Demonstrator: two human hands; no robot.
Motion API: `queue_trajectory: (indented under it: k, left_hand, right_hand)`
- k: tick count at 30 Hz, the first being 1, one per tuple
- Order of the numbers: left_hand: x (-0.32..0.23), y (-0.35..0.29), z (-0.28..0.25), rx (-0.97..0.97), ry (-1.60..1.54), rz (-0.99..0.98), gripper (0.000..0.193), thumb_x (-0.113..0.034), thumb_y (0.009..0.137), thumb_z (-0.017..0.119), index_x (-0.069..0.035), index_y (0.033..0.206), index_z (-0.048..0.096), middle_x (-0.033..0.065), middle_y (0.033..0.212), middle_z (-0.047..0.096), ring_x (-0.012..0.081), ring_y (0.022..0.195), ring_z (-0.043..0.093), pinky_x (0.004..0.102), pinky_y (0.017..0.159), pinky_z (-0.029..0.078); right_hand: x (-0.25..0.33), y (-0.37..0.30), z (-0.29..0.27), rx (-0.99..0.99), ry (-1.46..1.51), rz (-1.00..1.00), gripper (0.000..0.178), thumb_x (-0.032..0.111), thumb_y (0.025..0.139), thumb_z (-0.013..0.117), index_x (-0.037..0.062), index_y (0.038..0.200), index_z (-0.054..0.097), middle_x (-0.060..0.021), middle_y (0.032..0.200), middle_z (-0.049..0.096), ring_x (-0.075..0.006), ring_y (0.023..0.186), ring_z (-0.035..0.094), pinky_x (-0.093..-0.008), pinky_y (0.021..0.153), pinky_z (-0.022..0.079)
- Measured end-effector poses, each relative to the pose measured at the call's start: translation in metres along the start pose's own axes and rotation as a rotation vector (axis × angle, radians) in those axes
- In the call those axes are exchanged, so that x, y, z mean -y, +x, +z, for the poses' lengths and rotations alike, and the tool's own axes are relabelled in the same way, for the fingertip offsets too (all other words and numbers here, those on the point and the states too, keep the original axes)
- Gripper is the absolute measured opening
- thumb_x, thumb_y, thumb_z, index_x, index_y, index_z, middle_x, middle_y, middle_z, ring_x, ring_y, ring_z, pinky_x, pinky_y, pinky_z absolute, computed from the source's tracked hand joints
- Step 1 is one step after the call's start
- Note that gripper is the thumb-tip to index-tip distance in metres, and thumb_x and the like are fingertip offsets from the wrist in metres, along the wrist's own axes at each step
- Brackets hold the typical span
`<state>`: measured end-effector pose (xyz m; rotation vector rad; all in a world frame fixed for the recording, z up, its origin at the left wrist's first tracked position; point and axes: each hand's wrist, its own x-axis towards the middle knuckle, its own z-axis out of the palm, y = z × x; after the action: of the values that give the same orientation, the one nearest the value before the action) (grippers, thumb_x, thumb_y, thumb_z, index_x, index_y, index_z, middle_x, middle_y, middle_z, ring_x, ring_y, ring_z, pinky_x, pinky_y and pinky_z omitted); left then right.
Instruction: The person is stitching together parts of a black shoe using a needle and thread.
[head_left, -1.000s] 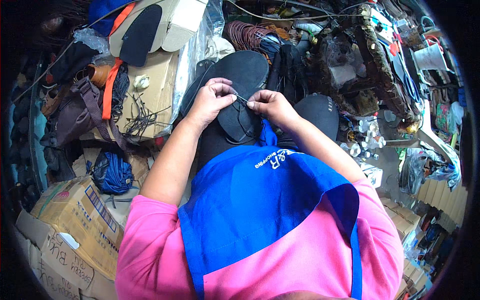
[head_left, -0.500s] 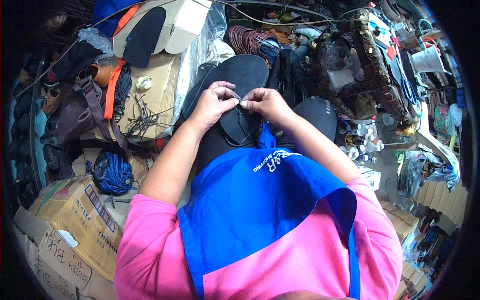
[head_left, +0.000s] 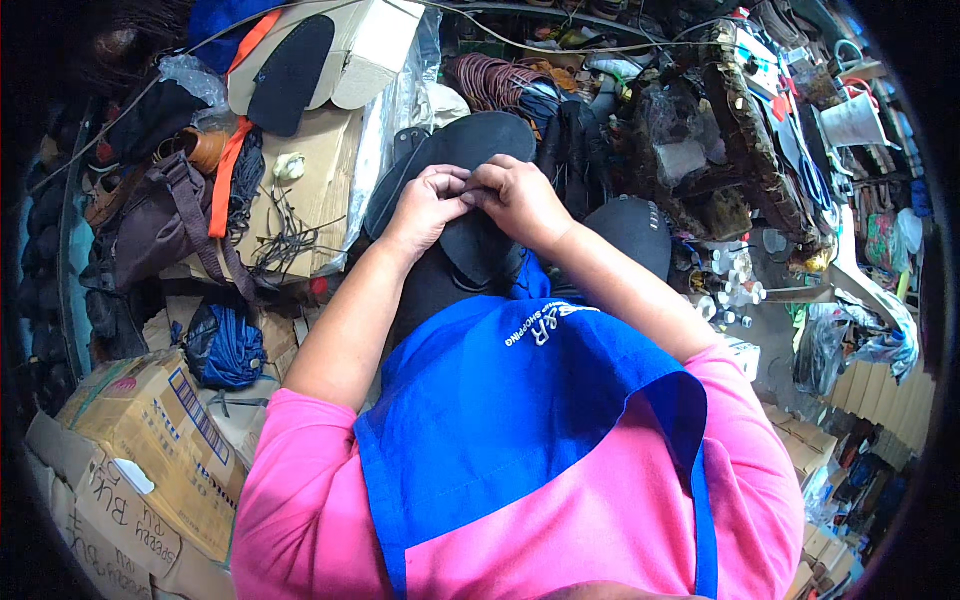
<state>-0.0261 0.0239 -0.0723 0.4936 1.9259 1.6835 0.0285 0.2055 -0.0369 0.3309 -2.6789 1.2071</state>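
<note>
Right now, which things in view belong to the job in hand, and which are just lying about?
Apparently in use:
left hand and right hand, close together; anything between them is hard to make out
black sole-shaped piece beneath them

Apparently lying about:
blue bundle
orange strap
cardboard box
coiled reddish cord

I count one left hand (head_left: 425, 210), one right hand (head_left: 522, 202), one blue apron (head_left: 500, 400), one white tapered container (head_left: 853, 123), one black sole-shaped piece (head_left: 292, 75).

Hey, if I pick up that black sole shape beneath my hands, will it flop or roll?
The black sole shape is probably fairly stiff, since its outline shows no sagging. Its broad, flat face makes rolling unlikely.
</note>
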Motion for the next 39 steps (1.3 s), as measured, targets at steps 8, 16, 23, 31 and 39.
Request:
queue_trajectory:
  k: [8, 16, 23, 31, 39]
  left_hand:
    - [0.002, 0.003, 0.003, -0.026, -0.020, -0.022, 0.013, -0.008, 0.077, 0.075, -0.001, 0.089, 0.073, 0.0069, 0.117, 0.058, 0.0155, 0.107, 0.056, 0.0301, 0.091, 0.049]
    - [0.008, 0.003, 0.004, -0.026, 0.117, 0.045, 0.014, -0.010, 0.076, 0.076, -0.003, 0.088, 0.073, 0.0099, 0.116, 0.059, 0.0198, 0.109, 0.058, 0.0328, 0.091, 0.049]
    - [-0.002, -0.001, 0.004, -0.014, 0.311, 0.117, 0.011, -0.008, 0.079, 0.075, -0.002, 0.088, 0.071, 0.0085, 0.123, 0.054, 0.0171, 0.108, 0.055, 0.0294, 0.090, 0.046]
    - [-0.007, 0.000, -0.002, 0.026, 0.186, 0.060, 0.013, -0.010, 0.082, 0.072, -0.002, 0.093, 0.073, 0.0086, 0.120, 0.057, 0.0148, 0.106, 0.055, 0.0275, 0.086, 0.046]
    - [-0.010, -0.004, -0.002, 0.029, 0.194, 0.020, 0.015, -0.013, 0.084, 0.070, -0.003, 0.095, 0.073, 0.0064, 0.124, 0.058, 0.0124, 0.104, 0.053, 0.0268, 0.086, 0.043]
  right_hand:
    - [-0.006, 0.012, 0.009, -0.180, 0.270, 0.271, 0.012, 0.013, 0.095, 0.061, 0.0016, 0.096, 0.057, -0.0101, 0.077, 0.061, -0.0158, 0.074, 0.059, -0.0326, 0.067, 0.050]
    - [-0.011, 0.003, 0.013, -0.091, 0.312, 0.320, 0.015, 0.016, 0.093, 0.062, 0.0023, 0.097, 0.059, -0.0175, 0.081, 0.064, -0.0291, 0.075, 0.064, -0.0381, 0.069, 0.050]
    - [-0.010, 0.055, -0.104, -0.756, 0.998, 0.291, 0.022, 0.030, 0.105, 0.046, 0.0080, 0.101, 0.048, -0.0069, 0.086, 0.058, -0.0174, 0.073, 0.055, -0.0371, 0.074, 0.052]
    - [-0.006, 0.006, -0.138, -0.444, 1.175, 0.299, 0.016, 0.029, 0.103, 0.050, 0.0134, 0.103, 0.049, -0.0018, 0.075, 0.053, -0.0097, 0.059, 0.044, -0.0269, 0.058, 0.038]
    - [-0.019, -0.008, -0.141, -0.490, 1.093, 0.326, 0.012, 0.025, 0.103, 0.050, 0.0142, 0.099, 0.052, 0.0013, 0.072, 0.047, -0.0061, 0.054, 0.034, -0.0231, 0.055, 0.034]
